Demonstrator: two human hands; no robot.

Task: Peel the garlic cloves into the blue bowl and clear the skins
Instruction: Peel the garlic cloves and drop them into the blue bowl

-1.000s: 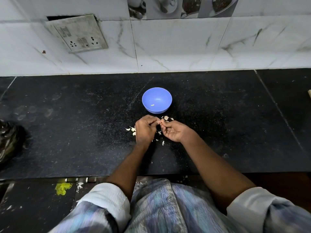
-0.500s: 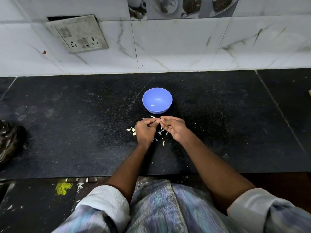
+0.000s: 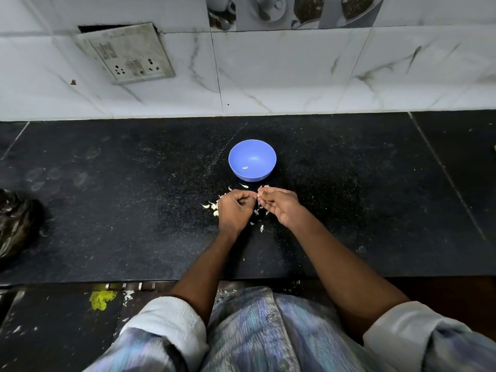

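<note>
At frame centre, the left hand [image 3: 235, 210] and right hand [image 3: 279, 205] meet fingertip to fingertip, both curled, pinching a small garlic clove [image 3: 259, 193] just below the blue bowl [image 3: 252, 160]. Skins [image 3: 212, 205] litter the black worktop [image 3: 107, 210] around them.

I counted one blue bowl [image 3: 252, 160] holding one peeled clove [image 3: 245, 168], two hands, one switchboard [image 3: 126, 53], and roughly a dozen scattered skins [image 3: 213, 205].
</note>
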